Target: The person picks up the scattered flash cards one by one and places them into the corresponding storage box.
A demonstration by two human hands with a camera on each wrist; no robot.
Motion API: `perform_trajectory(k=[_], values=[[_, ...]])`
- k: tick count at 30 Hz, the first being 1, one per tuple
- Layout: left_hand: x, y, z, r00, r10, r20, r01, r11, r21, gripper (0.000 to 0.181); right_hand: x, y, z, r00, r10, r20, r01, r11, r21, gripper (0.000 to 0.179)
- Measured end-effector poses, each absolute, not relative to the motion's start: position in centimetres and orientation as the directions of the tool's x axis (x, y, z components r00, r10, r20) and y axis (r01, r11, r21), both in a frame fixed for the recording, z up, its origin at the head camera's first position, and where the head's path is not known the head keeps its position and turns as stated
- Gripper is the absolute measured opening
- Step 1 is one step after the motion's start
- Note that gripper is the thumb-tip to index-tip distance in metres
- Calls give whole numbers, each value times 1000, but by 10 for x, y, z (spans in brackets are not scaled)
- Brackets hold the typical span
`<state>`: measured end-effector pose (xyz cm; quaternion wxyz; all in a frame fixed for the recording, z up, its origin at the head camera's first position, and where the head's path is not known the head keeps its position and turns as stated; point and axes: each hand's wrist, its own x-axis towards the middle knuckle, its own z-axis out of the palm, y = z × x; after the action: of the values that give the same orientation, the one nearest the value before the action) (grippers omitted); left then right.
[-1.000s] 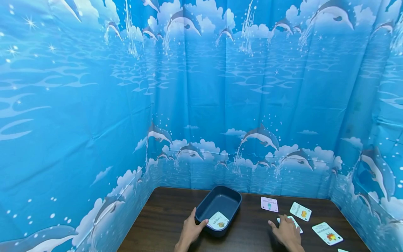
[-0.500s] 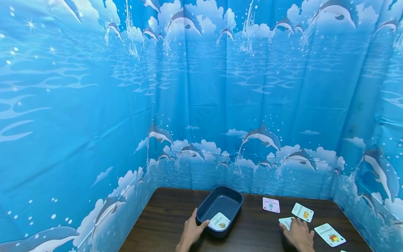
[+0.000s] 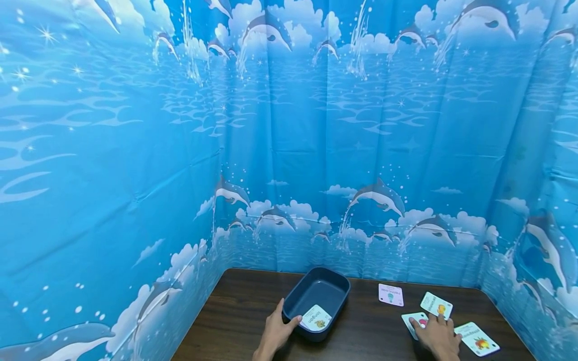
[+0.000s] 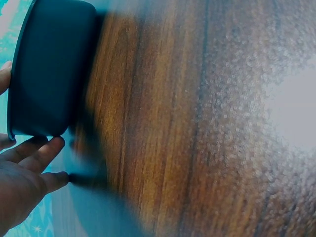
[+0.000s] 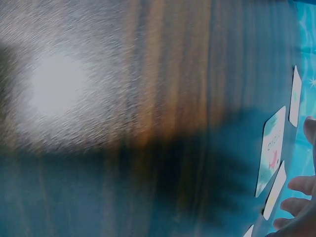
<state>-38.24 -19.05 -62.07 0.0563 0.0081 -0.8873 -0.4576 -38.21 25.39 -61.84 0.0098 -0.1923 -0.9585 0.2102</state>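
While the left hand grips the dark-blue rectangular tray, the right hand hangs parted, empty fingers over pale-green picture cards, apparently choosing; next needs a pinch.

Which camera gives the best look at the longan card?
The head view: it looks into the dark tray, showing the word and picture on the longan card. The left wrist view shows the tray's outside, not the card; the right wrist view lacks it.

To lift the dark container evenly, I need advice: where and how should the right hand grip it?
Grip the dark container probably by its long right rim, from the right, thumb inside: that wall is free; the left hand holds the near left corner.
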Motion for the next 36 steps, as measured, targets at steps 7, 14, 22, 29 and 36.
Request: perform_trajectory(k=[7,14,22,29,36], values=[[-380,-190,-620,-994,-65,87,33,581,813,94,-389,253,-619,-915,388,-112,398,823,-405,85],[-380,-191,-619,-994,-70,87,30,582,812,94,-395,251,-618,-898,401,-178,439,809,-391,84],[-380,-190,-618,-993,-67,92,36,585,810,94,-399,249,-624,-894,404,-195,448,794,-410,87],[-383,-190,-618,-994,-61,87,34,590,807,93,-399,248,-627,-902,396,-173,431,796,-425,85],[-383,-191,-621,-993,-60,98,44,590,806,93,-398,246,-627,-904,406,-135,422,796,-434,82]])
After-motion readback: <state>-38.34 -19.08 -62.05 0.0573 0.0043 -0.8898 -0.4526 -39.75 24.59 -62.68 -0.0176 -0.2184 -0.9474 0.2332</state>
